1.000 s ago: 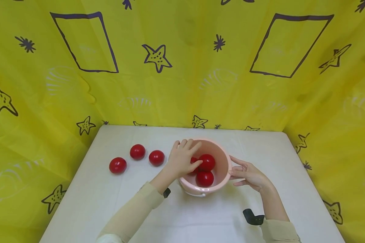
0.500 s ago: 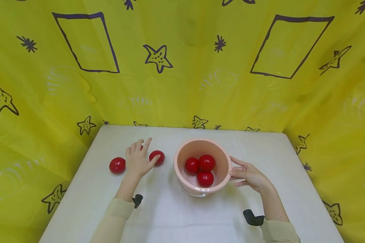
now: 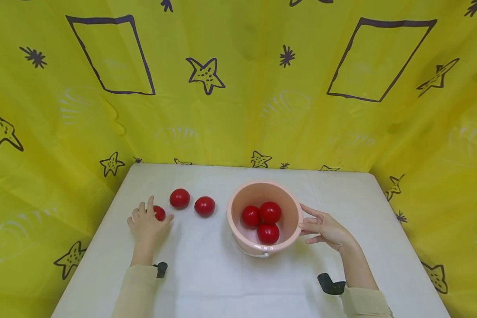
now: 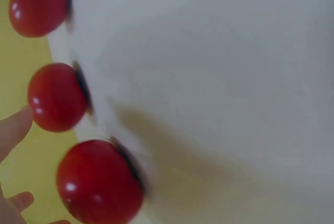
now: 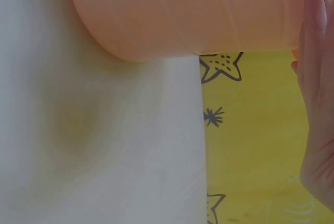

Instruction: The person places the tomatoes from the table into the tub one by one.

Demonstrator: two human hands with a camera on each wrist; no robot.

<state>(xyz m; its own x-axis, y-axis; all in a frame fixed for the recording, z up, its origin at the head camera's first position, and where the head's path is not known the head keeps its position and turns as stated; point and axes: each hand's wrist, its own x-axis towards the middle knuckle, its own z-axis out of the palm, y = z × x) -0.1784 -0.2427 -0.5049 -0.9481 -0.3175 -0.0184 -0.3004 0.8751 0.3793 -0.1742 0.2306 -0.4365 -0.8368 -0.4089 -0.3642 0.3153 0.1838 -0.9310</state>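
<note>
My left hand [image 3: 145, 227] is spread around the leftmost glossy red tomato-like ball [image 3: 159, 213], which it partly hides. In the left wrist view this ball [image 4: 99, 182] lies closest to the camera, with the thumb and fingers [image 4: 13, 127] at the left edge. Whether they touch it I cannot tell. My right hand [image 3: 327, 229] holds the pale pink bucket [image 3: 238, 236] by its right rim. Inside the bucket sit three red balls, one of them nearest me [image 3: 268, 234]. From the right wrist view, the bucket's side [image 5: 182, 15] is seen with fingers [image 5: 315, 12] along it.
Two more red balls, one farther back [image 3: 179, 198] and one nearer the bucket [image 3: 204, 206], lie on the white table [image 3: 222, 282]. A yellow curtain [image 3: 242, 119] with starfish drawings encloses the back and sides. The bucket's white handle [image 3: 258, 255] hangs at its front.
My left hand has come out of the bucket and swung left, past the two middle balls, to the leftmost one. The right hand stays at the bucket's rim.
</note>
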